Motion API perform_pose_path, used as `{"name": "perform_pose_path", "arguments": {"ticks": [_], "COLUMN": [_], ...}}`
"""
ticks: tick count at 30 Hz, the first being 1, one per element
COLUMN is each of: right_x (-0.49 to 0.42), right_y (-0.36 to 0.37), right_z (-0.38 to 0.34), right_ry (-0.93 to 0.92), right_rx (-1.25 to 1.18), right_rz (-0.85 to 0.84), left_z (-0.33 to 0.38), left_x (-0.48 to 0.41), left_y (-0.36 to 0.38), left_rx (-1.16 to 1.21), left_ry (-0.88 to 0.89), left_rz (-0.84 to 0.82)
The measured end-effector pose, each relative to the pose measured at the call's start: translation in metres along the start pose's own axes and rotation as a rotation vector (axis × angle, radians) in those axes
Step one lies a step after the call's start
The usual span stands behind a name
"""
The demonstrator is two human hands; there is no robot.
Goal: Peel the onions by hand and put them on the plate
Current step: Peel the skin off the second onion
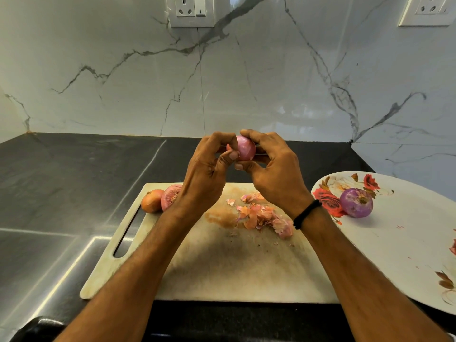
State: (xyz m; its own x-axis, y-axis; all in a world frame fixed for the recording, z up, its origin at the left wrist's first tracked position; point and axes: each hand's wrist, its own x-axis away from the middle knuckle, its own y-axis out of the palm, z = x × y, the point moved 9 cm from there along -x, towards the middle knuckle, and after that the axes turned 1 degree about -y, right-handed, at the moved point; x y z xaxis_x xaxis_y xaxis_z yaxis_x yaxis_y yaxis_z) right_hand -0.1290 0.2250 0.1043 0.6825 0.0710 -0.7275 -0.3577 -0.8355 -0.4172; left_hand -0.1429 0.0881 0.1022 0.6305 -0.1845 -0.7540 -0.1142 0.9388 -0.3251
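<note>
Left hand (207, 174) and right hand (274, 169) are both gripping the onion (245, 148) I'm peeling — one peeled onion (356, 202) is lying on the plate (394, 243), two seemingly unpeeled onions (151, 200) are waiting.

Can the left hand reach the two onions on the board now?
Likely yes: brown onion and red onion lie by its wrist, nothing between. But left hand and right hand both grip the pink onion; it must let go first.
</note>
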Motion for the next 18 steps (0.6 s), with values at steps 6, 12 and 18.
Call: {"name": "perform_pose_path", "arguments": {"ticks": [6,12,18], "right_x": [-0.0004,0.0001,0.0004], "right_y": [0.0005,0.0001,-0.0001], "right_z": [-0.0006,-0.0002,-0.0007], "right_ry": [-0.012,-0.023,-0.022], "right_rx": [0.011,0.03,0.033], "right_rz": [-0.011,-0.012,-0.008], "left_z": [-0.0028,-0.004,-0.0029], "left_x": [0.0003,-0.0004,0.0008], "left_y": [0.0023,0.0026,0.0029], "left_rx": [0.035,0.0,-0.019], "left_ry": [-0.032,-0.025,-0.017], "left_rz": [-0.029,-0.039,-0.018]}}
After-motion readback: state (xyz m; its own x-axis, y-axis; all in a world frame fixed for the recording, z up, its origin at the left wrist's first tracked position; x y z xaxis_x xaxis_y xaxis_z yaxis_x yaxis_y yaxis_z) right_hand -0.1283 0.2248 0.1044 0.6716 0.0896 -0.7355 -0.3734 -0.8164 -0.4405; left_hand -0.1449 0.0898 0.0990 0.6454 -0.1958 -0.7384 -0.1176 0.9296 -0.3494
